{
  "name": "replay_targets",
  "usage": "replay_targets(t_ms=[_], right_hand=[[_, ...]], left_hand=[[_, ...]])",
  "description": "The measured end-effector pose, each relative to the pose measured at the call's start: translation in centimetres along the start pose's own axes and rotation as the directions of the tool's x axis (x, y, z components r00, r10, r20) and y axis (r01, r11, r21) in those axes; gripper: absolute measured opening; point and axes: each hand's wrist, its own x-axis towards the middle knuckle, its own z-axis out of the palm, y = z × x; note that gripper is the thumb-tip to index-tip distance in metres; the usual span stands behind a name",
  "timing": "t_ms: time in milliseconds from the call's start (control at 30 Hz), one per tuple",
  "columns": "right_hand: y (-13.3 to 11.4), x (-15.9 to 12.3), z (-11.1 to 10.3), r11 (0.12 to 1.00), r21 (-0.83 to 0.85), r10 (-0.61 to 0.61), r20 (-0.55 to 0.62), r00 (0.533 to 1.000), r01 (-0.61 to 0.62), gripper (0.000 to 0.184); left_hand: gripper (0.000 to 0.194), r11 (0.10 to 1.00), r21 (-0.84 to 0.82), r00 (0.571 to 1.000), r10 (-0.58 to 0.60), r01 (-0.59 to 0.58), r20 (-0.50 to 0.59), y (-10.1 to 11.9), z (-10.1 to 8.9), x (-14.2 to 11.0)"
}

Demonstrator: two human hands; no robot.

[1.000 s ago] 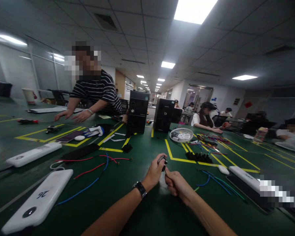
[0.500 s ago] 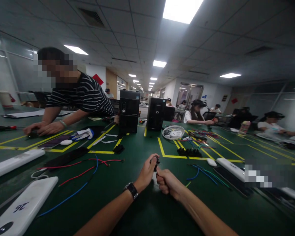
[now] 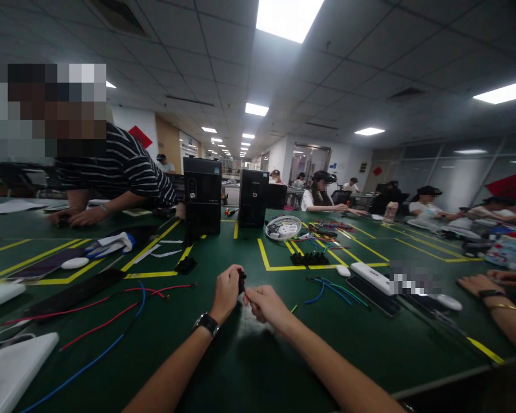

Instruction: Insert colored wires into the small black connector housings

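Note:
Over the near middle of the green table, my left hand, with a wristwatch, is closed round a small black part with a notched edge. Most of that part is hidden by the fingers. My right hand is closed in a pinch just below and right of it, the fingertips close against its lower end. What the right fingers pinch is too small to make out. Red wires and a blue wire lie to the left. More blue and green wires lie to the right.
Two black computer towers stand ahead, beside a white round basket. Black ridged blocks lie inside yellow tape. A person in a striped shirt leans over the table at left. Another person's hands rest at right.
The view has turned right, so the table's contents sit further left. Another person's hands have come into sight at right. My two hands stay together at the black part.

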Motion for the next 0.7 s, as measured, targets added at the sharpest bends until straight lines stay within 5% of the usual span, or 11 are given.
replay_targets(t_ms=[67,167,300,533,700], right_hand=[[-0.5,-0.1,-0.1,0.999,-0.031,-0.019,-0.036,0.999,0.018,0.035],[-0.5,-0.3,-0.1,0.975,-0.218,-0.052,-0.089,0.995,0.032,0.039],[0.1,-0.6,0.4,0.942,-0.335,-0.033,-0.105,0.994,-0.004,0.044],[0.4,-0.2,1.8,0.951,-0.308,-0.038,-0.153,0.987,-0.011,0.045],[0.5,-0.2,1.4,0.972,-0.235,-0.006,-0.117,0.993,-0.022,0.044]], left_hand=[[0.030,1.000,-0.028,0.999,0.006,-0.007,-0.034,0.2,0.4,-0.2],[0.027,0.966,-0.219,0.989,-0.147,0.137,-0.030,0.0,1.3,-0.5],[0.023,0.791,-0.522,0.934,-0.354,0.319,0.034,-0.7,2.5,-0.8],[0.025,0.851,-0.476,0.964,-0.265,0.221,-0.026,-1.5,2.7,0.0],[0.025,0.800,-0.526,0.951,-0.302,0.289,0.063,-1.2,2.6,0.2]])
